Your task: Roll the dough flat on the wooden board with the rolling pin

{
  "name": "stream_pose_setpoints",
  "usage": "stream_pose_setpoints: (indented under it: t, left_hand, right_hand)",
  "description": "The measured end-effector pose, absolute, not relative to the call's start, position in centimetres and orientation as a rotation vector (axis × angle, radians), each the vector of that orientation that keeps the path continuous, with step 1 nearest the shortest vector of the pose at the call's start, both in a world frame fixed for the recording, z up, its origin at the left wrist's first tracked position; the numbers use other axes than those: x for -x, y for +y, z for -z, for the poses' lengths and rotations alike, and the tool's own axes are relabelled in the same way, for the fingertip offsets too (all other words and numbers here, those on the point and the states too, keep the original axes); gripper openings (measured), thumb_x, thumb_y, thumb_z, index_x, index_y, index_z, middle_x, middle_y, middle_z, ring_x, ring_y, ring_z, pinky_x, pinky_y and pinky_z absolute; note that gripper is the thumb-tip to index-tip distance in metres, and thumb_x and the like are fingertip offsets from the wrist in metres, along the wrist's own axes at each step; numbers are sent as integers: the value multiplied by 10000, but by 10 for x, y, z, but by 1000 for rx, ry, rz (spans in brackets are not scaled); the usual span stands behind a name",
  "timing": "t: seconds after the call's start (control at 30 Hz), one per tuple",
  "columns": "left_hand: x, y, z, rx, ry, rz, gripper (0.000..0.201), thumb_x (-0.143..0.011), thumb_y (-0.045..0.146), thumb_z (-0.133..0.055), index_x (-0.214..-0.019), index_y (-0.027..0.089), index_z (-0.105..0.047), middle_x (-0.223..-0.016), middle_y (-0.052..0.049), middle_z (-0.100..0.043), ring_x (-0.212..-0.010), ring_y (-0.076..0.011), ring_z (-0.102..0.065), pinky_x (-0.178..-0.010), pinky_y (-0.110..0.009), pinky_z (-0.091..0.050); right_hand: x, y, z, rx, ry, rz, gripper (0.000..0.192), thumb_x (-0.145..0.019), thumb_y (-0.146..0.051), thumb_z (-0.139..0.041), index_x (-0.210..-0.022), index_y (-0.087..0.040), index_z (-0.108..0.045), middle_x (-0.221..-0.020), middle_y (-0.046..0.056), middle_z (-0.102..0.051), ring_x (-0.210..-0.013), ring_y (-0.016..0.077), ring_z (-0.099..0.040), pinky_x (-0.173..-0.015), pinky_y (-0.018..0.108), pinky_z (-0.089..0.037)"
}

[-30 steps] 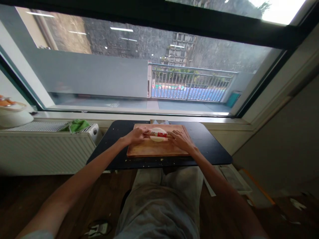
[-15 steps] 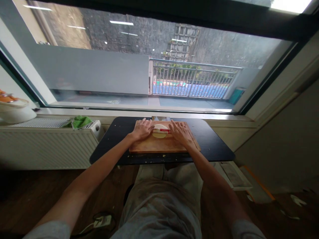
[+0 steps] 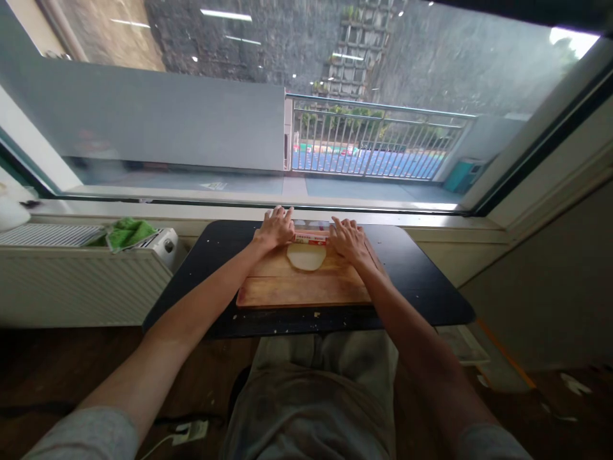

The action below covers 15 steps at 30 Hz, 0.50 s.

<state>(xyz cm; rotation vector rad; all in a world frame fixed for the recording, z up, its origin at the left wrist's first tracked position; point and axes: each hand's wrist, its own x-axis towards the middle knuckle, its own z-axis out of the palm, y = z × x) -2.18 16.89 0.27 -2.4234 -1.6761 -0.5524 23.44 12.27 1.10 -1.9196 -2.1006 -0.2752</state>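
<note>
Two hands are being pressed flat on a rolling pin [image 3: 311, 237] with a red and white label. The left hand [image 3: 276, 227] is being laid on the left end of the pin, with the fingers stretched out and not curled around it. The right hand [image 3: 348, 239] is being laid on the right end the same way, open and flat, so nothing is being gripped or squeezed. The pin is being held crosswise at the far edge of a wooden cutting board [image 3: 301, 287], between the two hands.

A round, pale piece of dough [image 3: 306, 255] is lying flat on the board. It is just on the near side of the pin and is touching it or almost touching it; which one cannot be told. The dough is sitting in the far half of the board, between the two wrists.

The board is being carried by a small black table [image 3: 421, 294], and little crumbs are scattered along the table's near edge. Grey trousers [image 3: 311, 396] are being seen below the table. A white radiator [image 3: 71, 275] is standing to the left, with a green cloth [image 3: 127, 231] lying on top of it. A big window [image 3: 191, 115] is right behind the table, and a metal railing [image 3: 378, 144] is being seen outside.
</note>
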Motion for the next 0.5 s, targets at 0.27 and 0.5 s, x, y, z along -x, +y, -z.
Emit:
stream_pose_setpoints:
  t: [0.27,0.5]
  left_hand:
    - [15,213,-7,2486,-1815,375,800,-965,334,-519,-1714,110,-352,-1713,-275,-419,-1664,-434,-259,-1295,-673,-255]
    - [23,199,7,2599,-1782,318,753,-964,446,-557,-1662,183,-455,-1736,-241,-411,-1664,-466,-244,-1270,-713,-273]
  right_hand:
    - [-241,168,-10,1964,-2212,178,683,-1035,-281,-458,-1716,-251,-406,-1552,192,-609,-1409,368,-532,-1130,540,-440]
    - [-246,153,2,1922,-2268,282,698,-1071,-329,-437,-1745,-169,-351,-1589,224,-601,-1427,352,-564,-1140,469,-475]
